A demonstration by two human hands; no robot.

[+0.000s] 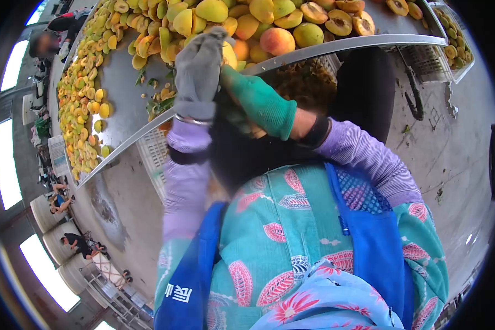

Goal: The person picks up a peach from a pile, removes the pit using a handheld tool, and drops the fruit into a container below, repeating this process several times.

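Observation:
My left hand, in a grey glove, is at the near edge of a steel table, its fingers closed round a yellow peach. Against the lower side of that peach is my right hand, in a green glove with curled fingers. Whatever the right fingers hold, if anything, is hidden. Just beyond both hands lies a heap of peaches, some whole like the red-blushed peach, others cut in half like the peach half with its brown centre showing.
Peach halves line the table's left side. Below the raised table rim sits a container of brown scraps, close to my knees. At the right stands a crate of cut fruit. Other people are in the left background.

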